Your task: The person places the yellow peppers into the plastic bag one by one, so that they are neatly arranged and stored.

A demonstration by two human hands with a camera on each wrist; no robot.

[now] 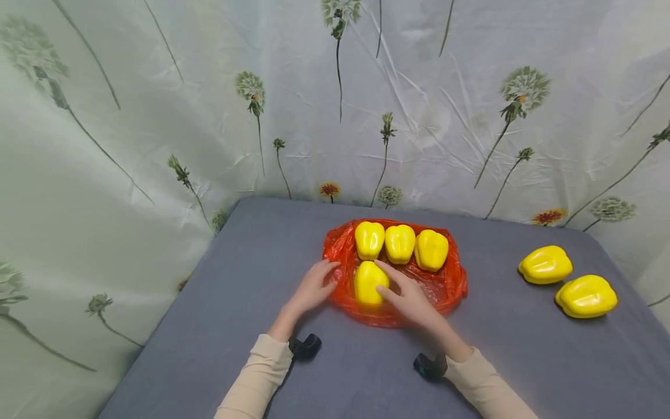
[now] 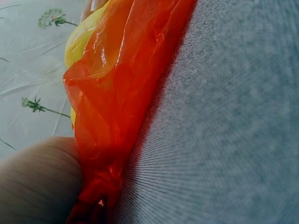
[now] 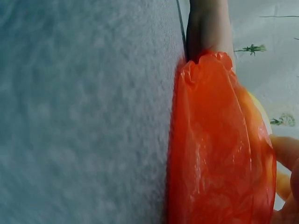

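A red plastic bag (image 1: 454, 291) lies with its mouth wide, its thin rim rolled outward. Along its back side sit three yellow bell peppers (image 1: 400, 244) in a row. A fourth yellow bell pepper (image 1: 370, 281) is at the front left of the bag, partly behind the film. My right hand (image 1: 410, 298) holds this one from the right, index finger near its top and thumb on its side. At the bag's left edge my left hand (image 1: 312, 286) rests with loosely extended fingers. The left wrist view shows its thumb (image 2: 42, 182) against crumpled red film.
Two more yellow bell peppers (image 1: 586, 297) lie on their sides to the right of the bag. Everything is on a grey cloth-covered table (image 1: 235, 279). A pale curtain (image 1: 293, 116) with dandelion prints hangs behind and to the left.
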